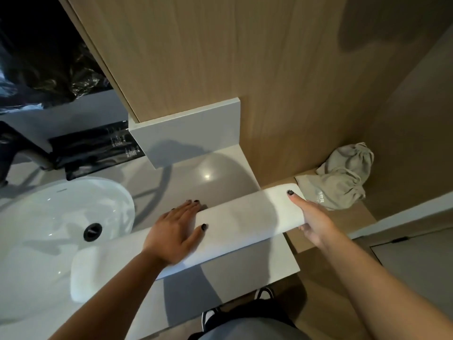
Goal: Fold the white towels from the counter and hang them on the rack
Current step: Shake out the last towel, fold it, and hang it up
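Observation:
A white towel (240, 217), folded into a long narrow strip, lies across the grey counter (215, 173) from lower left to upper right. Its right end hangs past the counter edge over a wooden ledge. My left hand (171, 231) lies flat on the middle of the strip, fingers straight and pressing it down. My right hand (313, 219) holds the towel's right end, thumb on top and fingers underneath. No rack is in view.
A white sink basin (61, 212) with a dark drain fills the left of the counter. A black packet (93, 150) lies behind it below a mirror. A crumpled beige cloth (340, 177) sits on the wooden ledge (343, 222) against the wood wall.

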`<state>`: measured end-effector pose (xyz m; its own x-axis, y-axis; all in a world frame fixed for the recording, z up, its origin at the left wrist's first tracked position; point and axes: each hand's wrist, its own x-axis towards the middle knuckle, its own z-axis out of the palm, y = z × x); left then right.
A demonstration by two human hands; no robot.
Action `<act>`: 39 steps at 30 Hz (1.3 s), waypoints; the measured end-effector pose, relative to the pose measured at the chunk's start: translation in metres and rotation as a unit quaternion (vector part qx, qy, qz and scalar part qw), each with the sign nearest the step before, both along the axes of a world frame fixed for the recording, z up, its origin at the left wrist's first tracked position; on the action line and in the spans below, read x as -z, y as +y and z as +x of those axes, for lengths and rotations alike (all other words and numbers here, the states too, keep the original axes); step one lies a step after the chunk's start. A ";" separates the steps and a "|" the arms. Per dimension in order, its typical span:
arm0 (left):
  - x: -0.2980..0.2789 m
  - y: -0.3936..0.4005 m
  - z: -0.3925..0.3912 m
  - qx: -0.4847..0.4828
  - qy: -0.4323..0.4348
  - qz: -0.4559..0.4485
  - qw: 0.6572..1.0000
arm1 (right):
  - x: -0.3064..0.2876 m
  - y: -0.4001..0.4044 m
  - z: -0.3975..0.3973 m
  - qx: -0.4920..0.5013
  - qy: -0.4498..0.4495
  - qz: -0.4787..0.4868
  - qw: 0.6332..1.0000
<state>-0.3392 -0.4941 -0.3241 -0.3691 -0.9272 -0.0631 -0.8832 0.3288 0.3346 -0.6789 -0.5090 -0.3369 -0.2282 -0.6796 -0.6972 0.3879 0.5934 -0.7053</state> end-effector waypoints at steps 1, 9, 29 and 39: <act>0.000 0.001 0.002 0.002 -0.003 -0.001 1.000 | -0.007 0.000 0.002 0.016 0.015 -0.025 0.999; -0.059 -0.017 -0.022 0.004 0.181 0.186 0.966 | -0.131 0.001 0.035 -0.061 0.132 -0.273 0.951; -0.323 -0.022 -0.079 -0.054 0.674 -0.071 0.734 | -0.351 0.015 0.153 0.039 0.368 -0.576 0.729; -0.405 0.016 -0.093 -0.105 0.699 -0.162 0.688 | -0.352 0.048 0.136 -0.059 0.184 -0.569 0.800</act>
